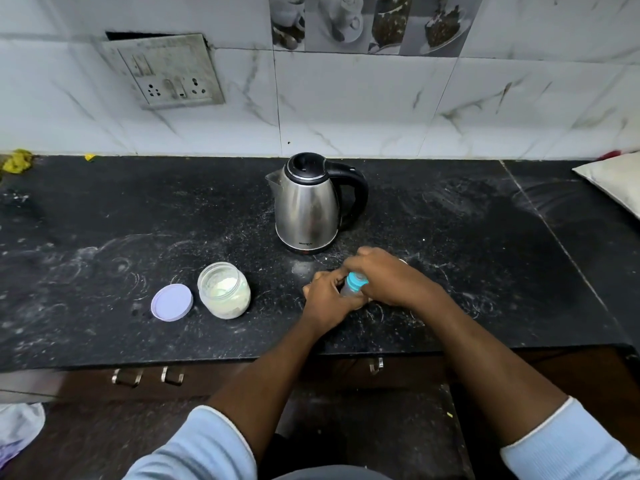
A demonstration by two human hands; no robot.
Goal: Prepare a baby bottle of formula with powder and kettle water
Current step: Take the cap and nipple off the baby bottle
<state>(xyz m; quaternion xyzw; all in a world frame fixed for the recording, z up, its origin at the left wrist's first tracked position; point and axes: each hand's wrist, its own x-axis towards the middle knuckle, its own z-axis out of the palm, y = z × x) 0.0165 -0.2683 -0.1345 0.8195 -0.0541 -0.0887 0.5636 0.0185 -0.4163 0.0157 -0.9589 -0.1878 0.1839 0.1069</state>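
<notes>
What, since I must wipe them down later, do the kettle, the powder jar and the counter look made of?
Kettle: brushed stainless steel, by its grey sheen and reflections; lid and handle look like black plastic. Powder jar: clear, glass or plastic, hard to tell; powder shows through. Counter: dark speckled stone, likely polished granite.

One marking found: a small dark brand mark (305, 243) printed low on the steel body of the electric kettle (308, 209), just above its black base. The letters are too small and blurred to read with certainty. Nothing else legible.
</notes>
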